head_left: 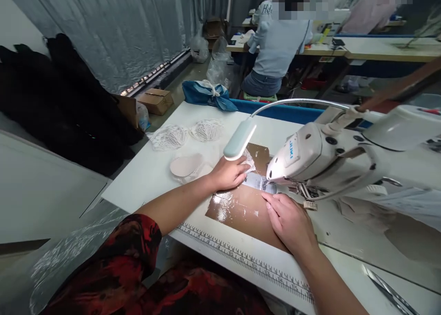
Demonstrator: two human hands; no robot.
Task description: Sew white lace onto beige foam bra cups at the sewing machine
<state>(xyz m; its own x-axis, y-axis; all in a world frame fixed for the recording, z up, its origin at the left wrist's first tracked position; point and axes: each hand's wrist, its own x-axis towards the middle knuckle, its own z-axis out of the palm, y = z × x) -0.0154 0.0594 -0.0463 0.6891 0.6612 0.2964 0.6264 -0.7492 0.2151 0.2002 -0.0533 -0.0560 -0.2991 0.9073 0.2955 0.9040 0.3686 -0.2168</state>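
Note:
My left hand [230, 173] lies left of the needle area, its fingers curled and pressed on a piece of white lace [249, 161]. Part of that lace is hidden under the hand and the lamp head. My right hand [287, 217] rests on the brown board [237, 205] just in front of the metal needle plate [253, 181]. Its thumb and index finger are close together; whatever may be between them is too small to see. The white sewing machine [303, 149] stands with its needle end beside both hands. A beige bra cup [186, 165] lies left of my left hand.
Two white lace cups [168, 137] lie farther back on the white table [138, 186]. A lamp [240, 139] on a bendy neck hangs over the work. Scissors [389, 287] lie at the right front. A blue cloth bundle [208, 94] sits at the back edge; a person [275, 44] sits beyond.

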